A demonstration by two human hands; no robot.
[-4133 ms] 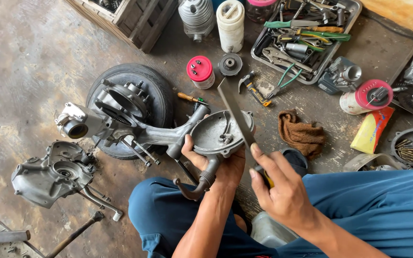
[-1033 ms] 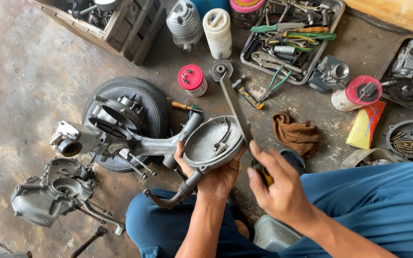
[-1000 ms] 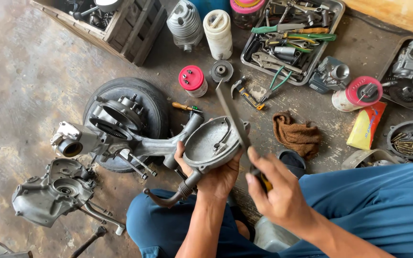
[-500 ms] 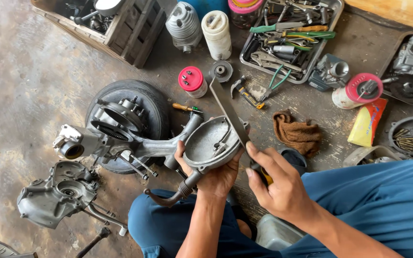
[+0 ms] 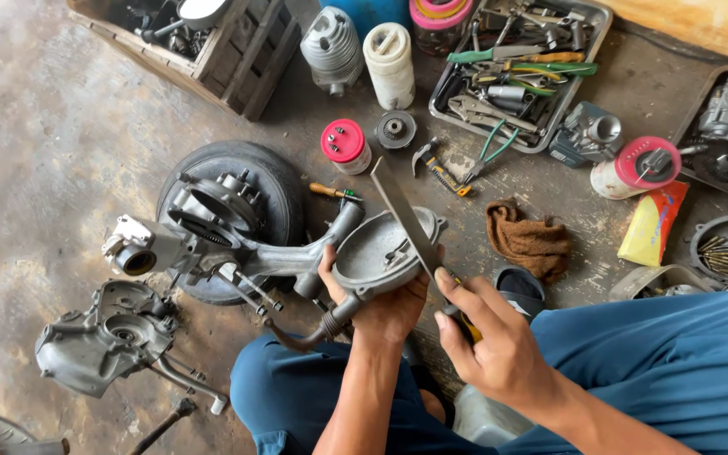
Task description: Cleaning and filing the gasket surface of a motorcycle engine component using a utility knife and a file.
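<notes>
- Metal tray (image 5: 602,18) holds pliers and hand tools.
- Wooden crate (image 5: 246,50) holds dark parts.
- Left hand (image 5: 381,307) grips the round engine cover (image 5: 377,253).
- Right hand (image 5: 490,341) grips a long flat blade (image 5: 402,212).

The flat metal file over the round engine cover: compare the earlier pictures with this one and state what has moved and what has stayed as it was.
The flat file, gripped by the right hand, has been drawn back: its tip, earlier out by the small round pulley, now lies short of it, nearer the red-lidded jar. Nothing was picked up or let go. The left hand still steadies the round cover; the tyre and tool tray lie unchanged.
</notes>
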